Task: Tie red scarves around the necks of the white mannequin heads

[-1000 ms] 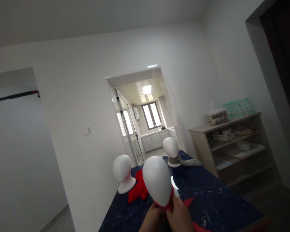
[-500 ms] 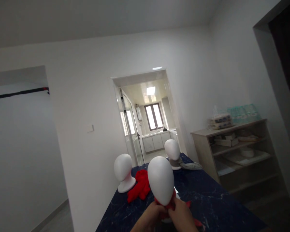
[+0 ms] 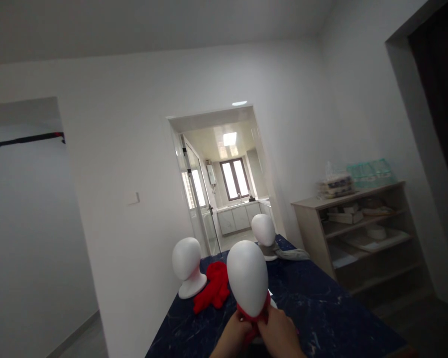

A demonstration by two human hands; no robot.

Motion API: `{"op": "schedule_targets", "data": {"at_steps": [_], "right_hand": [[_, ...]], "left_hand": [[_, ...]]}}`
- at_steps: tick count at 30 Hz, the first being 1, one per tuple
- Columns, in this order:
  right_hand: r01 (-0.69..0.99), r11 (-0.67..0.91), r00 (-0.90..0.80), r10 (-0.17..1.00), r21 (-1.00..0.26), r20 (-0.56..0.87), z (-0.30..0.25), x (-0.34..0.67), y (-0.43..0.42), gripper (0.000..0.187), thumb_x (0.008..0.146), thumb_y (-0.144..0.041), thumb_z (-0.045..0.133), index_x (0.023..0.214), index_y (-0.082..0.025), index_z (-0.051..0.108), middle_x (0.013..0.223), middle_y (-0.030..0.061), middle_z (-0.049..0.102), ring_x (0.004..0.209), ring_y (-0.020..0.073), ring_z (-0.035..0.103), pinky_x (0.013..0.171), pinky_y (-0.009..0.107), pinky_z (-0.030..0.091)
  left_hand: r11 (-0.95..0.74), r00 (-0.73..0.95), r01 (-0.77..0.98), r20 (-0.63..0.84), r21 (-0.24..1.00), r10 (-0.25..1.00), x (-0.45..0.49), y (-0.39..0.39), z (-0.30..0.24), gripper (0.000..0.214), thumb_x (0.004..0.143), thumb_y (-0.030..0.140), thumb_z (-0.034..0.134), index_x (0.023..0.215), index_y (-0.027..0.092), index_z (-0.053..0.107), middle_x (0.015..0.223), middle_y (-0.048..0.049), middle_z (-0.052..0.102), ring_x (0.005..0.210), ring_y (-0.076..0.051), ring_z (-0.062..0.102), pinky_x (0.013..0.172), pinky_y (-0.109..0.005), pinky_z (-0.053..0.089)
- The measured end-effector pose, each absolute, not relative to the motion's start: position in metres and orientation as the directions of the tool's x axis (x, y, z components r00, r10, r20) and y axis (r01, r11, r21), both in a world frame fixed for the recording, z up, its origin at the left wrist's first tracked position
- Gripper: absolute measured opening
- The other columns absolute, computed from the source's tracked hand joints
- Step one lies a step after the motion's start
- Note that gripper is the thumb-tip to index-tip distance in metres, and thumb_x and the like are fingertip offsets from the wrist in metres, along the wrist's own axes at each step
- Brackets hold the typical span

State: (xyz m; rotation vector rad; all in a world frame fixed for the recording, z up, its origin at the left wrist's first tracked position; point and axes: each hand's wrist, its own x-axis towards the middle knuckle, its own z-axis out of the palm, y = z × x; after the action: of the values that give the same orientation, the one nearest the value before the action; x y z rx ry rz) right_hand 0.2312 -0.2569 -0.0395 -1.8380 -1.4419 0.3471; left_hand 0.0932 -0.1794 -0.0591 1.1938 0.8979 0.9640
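A white foam mannequin head (image 3: 247, 277) stands close in front of me on the dark blue marbled table (image 3: 321, 308). A red cloth (image 3: 253, 313) is wrapped around its neck. My left hand (image 3: 233, 337) and my right hand (image 3: 280, 335) meet at the front of the neck, fingers closed on the red cloth. Both hands are cut off by the bottom edge of the view.
A second white head (image 3: 186, 266) stands at the table's left edge with a loose red cloth (image 3: 212, 287) beside it. A third head (image 3: 264, 233) with a grey cloth (image 3: 293, 254) sits at the far end. A wooden shelf unit (image 3: 358, 233) stands to the right, a doorway behind.
The view has shifted a little. My hands have drawn closer together at the neck, and the red cloth's loose ends on the table no longer show.
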Motion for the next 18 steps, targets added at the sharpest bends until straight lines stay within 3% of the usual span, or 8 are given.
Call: {"op": "schedule_targets", "data": {"at_steps": [4,7,9,12,14,16,18], "right_hand": [[0.732,-0.049,0.309,0.913,-0.68,0.266,-0.035,0.232,-0.258,0.033,0.089,-0.023,0.052,0.109,-0.023,0.077,0.108,0.0157,0.083,0.107,0.0373,0.079,0.09,0.046,0.055],[0.73,-0.047,0.32,0.905,-0.682,0.28,-0.034,0.231,-0.26,0.038,0.087,-0.02,0.053,0.118,-0.024,0.075,0.112,0.0142,0.083,0.109,0.0343,0.078,0.091,0.042,0.055],[0.722,-0.043,0.329,0.899,-0.69,0.288,-0.035,0.23,-0.261,0.041,0.085,-0.019,0.055,0.122,-0.025,0.073,0.114,0.0131,0.082,0.109,0.0324,0.078,0.09,0.039,0.054],[0.722,-0.048,0.337,0.895,-0.69,0.292,-0.037,0.23,-0.262,0.041,0.084,-0.019,0.057,0.122,-0.024,0.073,0.113,0.0123,0.081,0.107,0.0307,0.078,0.091,0.037,0.054],[0.73,-0.058,0.342,0.893,-0.681,0.291,-0.04,0.231,-0.261,0.04,0.084,-0.02,0.056,0.121,-0.023,0.073,0.112,0.0129,0.081,0.106,0.0313,0.078,0.091,0.038,0.053],[0.726,-0.058,0.341,0.896,-0.685,0.286,-0.043,0.232,-0.26,0.038,0.085,-0.022,0.056,0.119,-0.023,0.073,0.112,0.0136,0.081,0.106,0.0328,0.078,0.09,0.039,0.054],[0.708,-0.047,0.334,0.902,-0.705,0.274,-0.046,0.234,-0.257,0.037,0.085,-0.025,0.056,0.118,-0.023,0.073,0.113,0.0135,0.081,0.107,0.0339,0.078,0.088,0.039,0.054]], "left_hand": [[-0.156,0.488,0.302,-0.012,0.94,0.873,0.064,-0.178,-0.035,0.05,0.052,0.012,0.083,0.101,0.017,0.079,0.08,-0.0041,0.081,0.079,-0.026,0.071,0.077,-0.035,0.055],[-0.238,0.562,0.454,-0.069,0.858,0.824,0.047,-0.177,-0.026,0.041,0.056,0.011,0.078,0.097,0.018,0.083,0.082,-0.0034,0.082,0.078,-0.025,0.07,0.073,-0.033,0.053],[-0.151,0.561,0.4,-0.111,0.904,0.82,0.045,-0.178,-0.031,0.041,0.054,0.007,0.074,0.092,0.016,0.083,0.081,-0.0052,0.082,0.079,-0.025,0.072,0.07,-0.031,0.051],[0.055,0.613,0.104,-0.107,0.993,0.783,0.049,-0.18,-0.046,0.051,0.047,0.0,0.073,0.096,0.014,0.082,0.088,-0.0095,0.083,0.089,-0.028,0.076,0.077,-0.031,0.053],[0.164,0.68,-0.073,-0.072,0.984,0.73,0.049,-0.184,-0.053,0.06,0.047,-0.002,0.075,0.105,0.015,0.08,0.099,-0.0123,0.083,0.098,-0.029,0.077,0.086,-0.034,0.054],[0.224,0.722,-0.109,-0.078,0.968,0.688,0.043,-0.19,-0.052,0.063,0.048,-0.003,0.076,0.108,0.015,0.078,0.107,-0.0136,0.082,0.102,-0.03,0.077,0.093,-0.037,0.053],[0.21,0.723,-0.03,-0.124,0.977,0.68,0.032,-0.197,-0.041,0.057,0.052,-0.001,0.077,0.107,0.016,0.078,0.108,-0.0137,0.081,0.102,-0.03,0.077,0.096,-0.04,0.052]]}}
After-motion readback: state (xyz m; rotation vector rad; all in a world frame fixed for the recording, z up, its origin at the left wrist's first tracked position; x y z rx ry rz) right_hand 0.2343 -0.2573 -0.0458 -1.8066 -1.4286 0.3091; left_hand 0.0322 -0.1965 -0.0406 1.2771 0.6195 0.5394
